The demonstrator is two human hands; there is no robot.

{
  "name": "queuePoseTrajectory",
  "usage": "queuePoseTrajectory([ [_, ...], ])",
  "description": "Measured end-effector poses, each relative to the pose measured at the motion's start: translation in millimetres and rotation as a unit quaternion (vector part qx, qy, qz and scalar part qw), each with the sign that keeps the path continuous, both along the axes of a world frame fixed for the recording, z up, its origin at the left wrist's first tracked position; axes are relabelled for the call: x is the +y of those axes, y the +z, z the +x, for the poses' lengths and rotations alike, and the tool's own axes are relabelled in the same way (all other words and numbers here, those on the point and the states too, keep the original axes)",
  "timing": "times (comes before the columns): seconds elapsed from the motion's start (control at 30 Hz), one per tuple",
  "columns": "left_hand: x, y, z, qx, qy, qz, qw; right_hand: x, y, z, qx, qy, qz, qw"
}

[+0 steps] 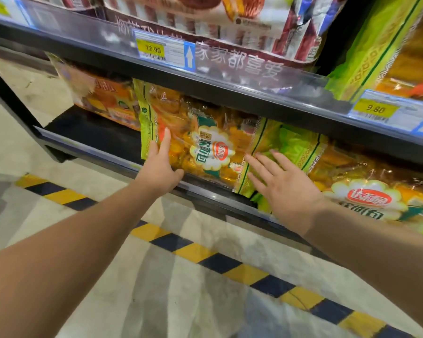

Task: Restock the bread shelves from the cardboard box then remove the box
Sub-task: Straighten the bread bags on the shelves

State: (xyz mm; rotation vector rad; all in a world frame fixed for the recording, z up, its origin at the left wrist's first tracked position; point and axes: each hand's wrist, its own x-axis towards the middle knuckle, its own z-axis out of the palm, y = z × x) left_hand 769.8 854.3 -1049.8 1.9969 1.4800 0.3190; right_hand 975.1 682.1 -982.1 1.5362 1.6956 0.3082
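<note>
A yellow-and-green bread bag (205, 145) stands on the lower black shelf (95, 132), leaning back under the shelf above. My left hand (160, 167) lies flat on the bag's lower left corner, fingers pointing up, thumb under its bottom edge. My right hand (282, 181) rests with fingers spread on the bag's right edge and the green bag behind it. A second bag of the same bread (366, 191) lies to the right. The cardboard box is not in view.
An orange pack (108, 103) stands at the left of the lower shelf, with bare shelf beside it. The upper shelf (230, 84) carries price tags and more packs. Yellow-and-black floor tape (230, 262) runs along the shelf's foot.
</note>
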Motion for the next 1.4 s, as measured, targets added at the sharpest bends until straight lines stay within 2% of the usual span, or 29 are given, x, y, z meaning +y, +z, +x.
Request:
queuePoseTrajectory([
  [0.13, -4.6, 2.0, 0.7, 0.008, 0.010, -0.001, 1.000, -4.1, -4.5, -9.8, 0.027, -0.018, 0.010, 0.999],
  [0.2, -10.4, 5.4, 1.4, 0.024, 0.019, -0.006, 0.999, -7.2, -6.7, -13.7, 0.068, -0.027, 0.020, 0.997],
  [0.27, -23.3, 10.4, 4.2, 0.057, 0.013, -0.013, 0.998, -16.3, -11.1, -12.5, 0.158, -0.053, 0.027, 0.986],
  [0.37, -51.4, 20.5, 10.0, 0.134, -0.044, 0.019, 0.990, -37.3, -12.4, -5.8, 0.347, -0.121, 0.034, 0.930],
  [0.43, -72.1, 29.7, 15.3, 0.209, -0.102, 0.076, 0.970, -53.0, -7.4, -1.4, 0.403, -0.140, 0.044, 0.903],
  [0.63, -126.4, 91.1, 30.3, 0.374, -0.206, 0.158, 0.891, -89.1, 45.8, 14.0, 0.423, -0.172, 0.097, 0.884],
  [0.7, -149.1, 127.6, 28.8, 0.406, -0.221, 0.156, 0.873, -105.6, 82.9, 14.0, 0.431, -0.189, 0.095, 0.877],
  [0.8, -185.5, 201.9, 24.2, 0.406, -0.237, 0.148, 0.870, -133.6, 154.7, 10.2, 0.436, -0.195, 0.109, 0.872],
  [1.0, -228.9, 399.8, -0.9, 0.359, -0.216, 0.137, 0.898, -163.5, 341.0, -2.9, 0.453, -0.202, 0.115, 0.861],
  [1.23, -253.1, 649.1, -56.9, 0.312, -0.201, 0.072, 0.926, -172.3, 579.7, -47.7, 0.485, -0.143, 0.106, 0.856],
  [1.4, -286.5, 758.1, -120.4, 0.297, -0.125, 0.075, 0.944, -180.4, 683.1, -90.9, 0.511, -0.090, 0.087, 0.850],
])
